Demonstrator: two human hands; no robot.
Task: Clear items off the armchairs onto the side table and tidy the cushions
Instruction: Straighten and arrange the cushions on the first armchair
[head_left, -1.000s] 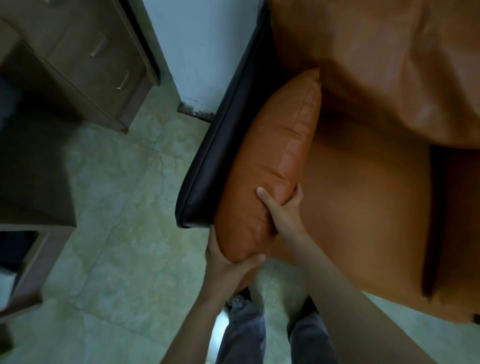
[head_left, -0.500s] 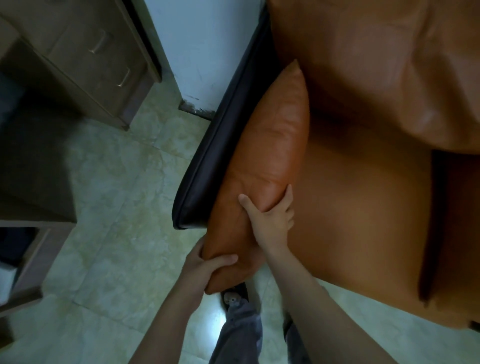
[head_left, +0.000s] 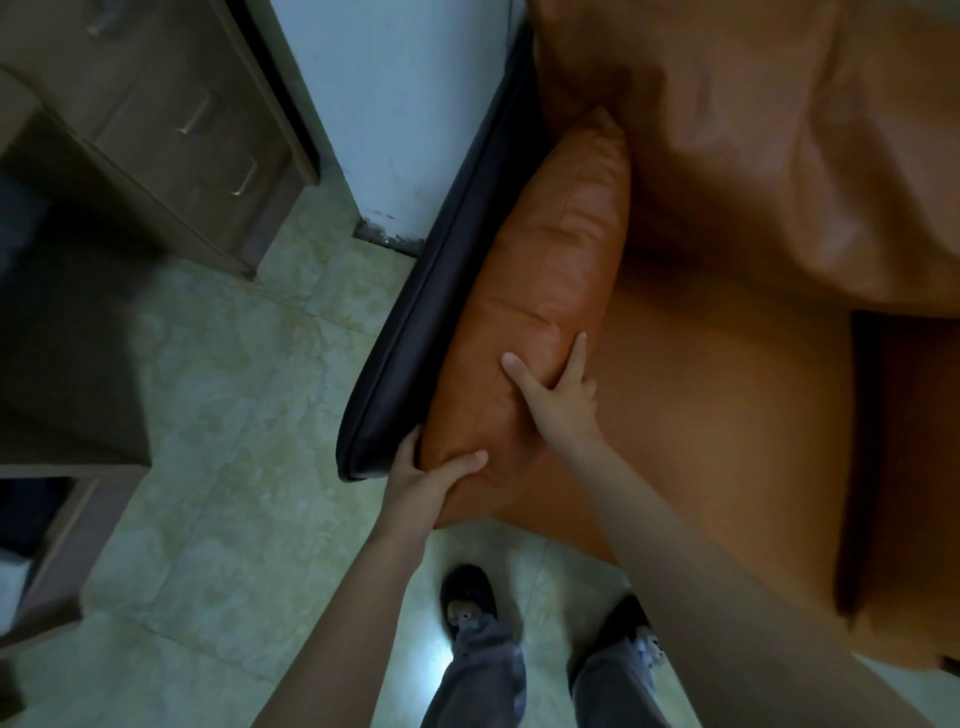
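Pale green marbled floor tiles (head_left: 218, 415) underfoot, then left hand (head_left: 423, 480) gripping the near corner of a long orange leather cushion (head_left: 550, 270), right hand (head_left: 556, 395) clasping its top edge farther up, cushion standing on edge against black padded armrest (head_left: 441, 291) of orange leather armchair (head_left: 717, 405).

I get a dim, soft view. The brightest spot is a glare on the floor (head_left: 430, 656) tiles at bottom centre, between the shoes (head_left: 467, 597). The left edge sinks into deep shadow; the armchair (head_left: 779, 156) leather at upper right shows faint sheen and blur.
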